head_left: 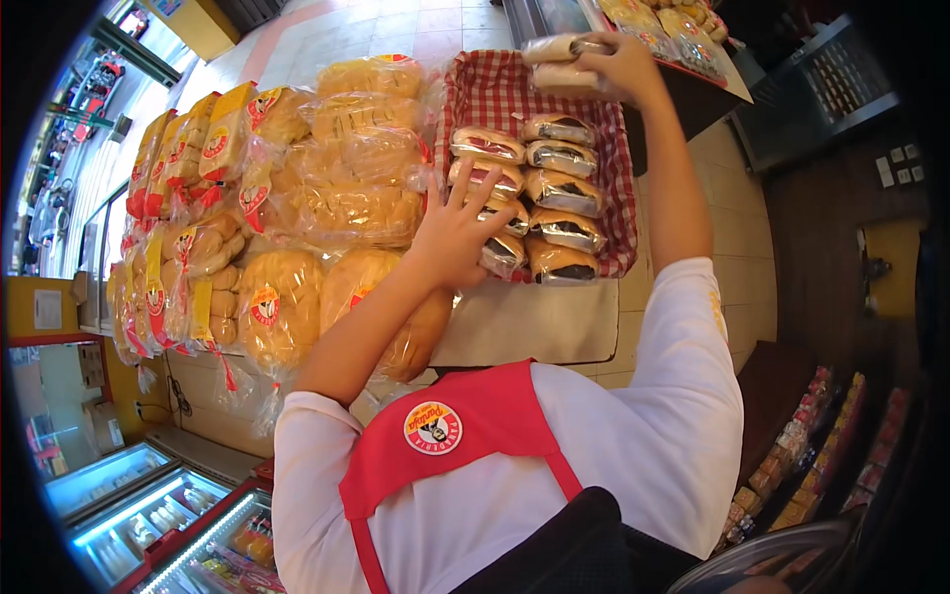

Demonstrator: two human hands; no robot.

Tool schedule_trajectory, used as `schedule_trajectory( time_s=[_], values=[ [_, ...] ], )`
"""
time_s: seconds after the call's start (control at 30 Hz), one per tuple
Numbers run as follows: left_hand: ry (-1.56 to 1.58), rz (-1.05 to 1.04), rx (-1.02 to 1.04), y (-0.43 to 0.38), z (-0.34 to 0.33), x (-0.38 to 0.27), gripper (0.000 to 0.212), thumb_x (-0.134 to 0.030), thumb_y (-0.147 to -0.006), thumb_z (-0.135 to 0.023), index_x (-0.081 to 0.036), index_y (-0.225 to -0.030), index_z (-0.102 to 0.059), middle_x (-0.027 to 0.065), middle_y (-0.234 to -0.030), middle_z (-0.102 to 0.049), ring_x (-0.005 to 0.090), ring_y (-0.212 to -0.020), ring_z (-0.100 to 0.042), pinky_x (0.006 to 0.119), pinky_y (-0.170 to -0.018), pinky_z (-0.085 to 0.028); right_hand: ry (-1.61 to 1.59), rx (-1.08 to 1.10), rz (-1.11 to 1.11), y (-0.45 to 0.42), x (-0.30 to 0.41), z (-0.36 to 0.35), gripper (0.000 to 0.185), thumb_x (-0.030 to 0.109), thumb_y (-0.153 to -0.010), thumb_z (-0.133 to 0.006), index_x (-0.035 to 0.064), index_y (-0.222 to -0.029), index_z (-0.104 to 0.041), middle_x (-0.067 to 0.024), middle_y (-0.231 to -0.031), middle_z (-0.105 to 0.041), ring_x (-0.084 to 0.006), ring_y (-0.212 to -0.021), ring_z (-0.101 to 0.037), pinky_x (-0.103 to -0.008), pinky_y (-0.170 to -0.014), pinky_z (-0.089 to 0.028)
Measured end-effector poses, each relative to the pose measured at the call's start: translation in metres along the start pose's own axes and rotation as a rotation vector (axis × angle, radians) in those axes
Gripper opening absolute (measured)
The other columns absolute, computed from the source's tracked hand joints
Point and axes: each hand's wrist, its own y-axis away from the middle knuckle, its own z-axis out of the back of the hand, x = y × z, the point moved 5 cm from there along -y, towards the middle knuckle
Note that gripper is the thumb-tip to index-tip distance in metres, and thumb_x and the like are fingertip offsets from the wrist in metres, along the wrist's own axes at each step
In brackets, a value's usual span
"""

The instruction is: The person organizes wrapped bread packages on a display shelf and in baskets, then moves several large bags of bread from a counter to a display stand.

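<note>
A basket lined with red-and-white checked cloth (482, 85) lies on a table in front of me. Inside, plastic-wrapped filled buns form two columns, some with red filling (487, 145) and others with dark filling (566, 232). My right hand (623, 67) grips a pair of pale wrapped rolls (562, 76) above the basket's far right corner; motion blurs them slightly. With fingers spread, my left hand (456, 241) is over the near left buns and partly covers them. Whether it touches them I cannot tell.
Bagged loaves (360, 215) crowd the table left of the basket, with large round breads (280, 304) nearer me. Bare tabletop (534, 319) shows at the near edge. Lit display cases (159, 520) stand lower left. Another counter with bagged goods (686, 44) is at the far right.
</note>
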Motion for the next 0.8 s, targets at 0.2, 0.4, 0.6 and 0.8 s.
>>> schedule_trajectory(
  time_s=[0.2,0.4,0.6,0.8],
  values=[
    [0.066,-0.022,0.02,-0.026,0.012,0.017,0.07,-0.027,-0.053,-0.073,-0.019,-0.119,-0.051,0.0111,-0.131,-0.039,0.0408,-0.12,-0.032,0.054,-0.096,-0.033,-0.504,-0.224,-0.007,0.128,0.106,0.088,0.047,0.011,-0.055,-0.071,0.0036,-0.102,-0.064,-0.0063,-0.1,-0.062,-0.0157,-0.093,-0.057,-0.0252,-0.08,-0.044],
    [0.096,-0.123,-0.018,-0.049,-0.044,0.067,0.067,-0.047,-0.063,-0.07,-0.018,-0.12,-0.051,0.0104,-0.128,-0.043,0.0414,-0.112,-0.042,0.048,-0.094,-0.039,-0.428,-0.127,0.137,0.245,0.2,0.039,0.046,0.011,-0.054,-0.066,0.002,-0.099,-0.065,-0.0114,-0.102,-0.059,-0.02,-0.094,-0.058,-0.0292,-0.082,-0.045],
    [-0.116,-0.181,0.183,-0.063,0.019,0.038,0.079,-0.05,-0.051,-0.074,-0.022,-0.121,-0.051,0.0129,-0.127,-0.044,0.038,-0.117,-0.038,0.049,-0.088,-0.044,-0.034,-0.204,-0.18,0.262,0.194,-0.047,0.044,0.026,-0.059,-0.069,0.0081,-0.099,-0.065,-0.0133,-0.1,-0.058,-0.0285,-0.087,-0.06,-0.0373,-0.075,-0.049],
    [0.368,-0.238,0.532,-0.114,0.024,0.089,0.067,-0.045,-0.069,-0.066,-0.018,-0.127,-0.046,0.0105,-0.132,-0.044,0.0316,-0.115,-0.044,0.041,-0.095,-0.039,0.122,-0.151,-0.247,0.236,0.203,-0.062,0.045,0.032,-0.063,-0.064,0.0088,-0.101,-0.065,-0.0168,-0.102,-0.057,-0.0319,-0.089,-0.059,-0.0404,-0.074,-0.049]
  ],
)
